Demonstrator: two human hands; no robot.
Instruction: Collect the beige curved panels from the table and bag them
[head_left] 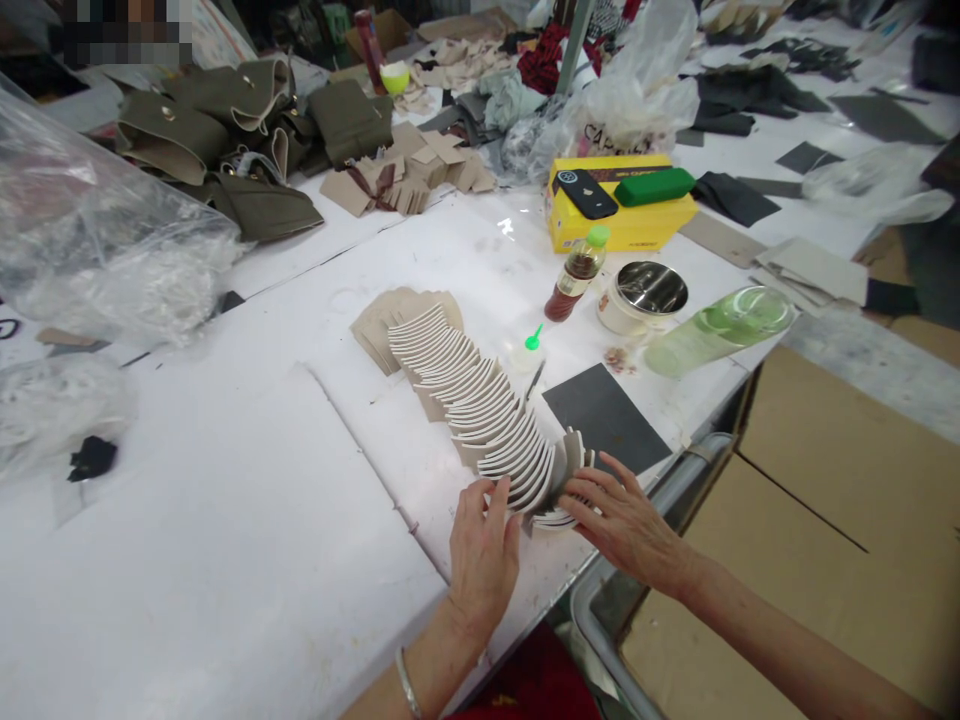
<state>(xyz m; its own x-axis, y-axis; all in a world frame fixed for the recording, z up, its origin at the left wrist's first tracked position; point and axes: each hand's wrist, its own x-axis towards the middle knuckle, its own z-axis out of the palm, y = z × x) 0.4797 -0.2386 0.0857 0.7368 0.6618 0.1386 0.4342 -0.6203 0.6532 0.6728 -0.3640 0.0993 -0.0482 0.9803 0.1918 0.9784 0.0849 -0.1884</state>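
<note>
- A long overlapping row of curved beige leather pieces [480, 410] is laid out across the white worktable [225, 560], fanned from the far end to the near edge.
- Most pieces seem already arranged; only the last few at the near end are being handled.
- The left hand [484, 550] is laid flat, fingers spread, against the row's end.
- The right hand [622, 520] is spread over the last pieces, fingertips touching them.
- A dark grey sheet [607, 415] is seen just beside.
</note>
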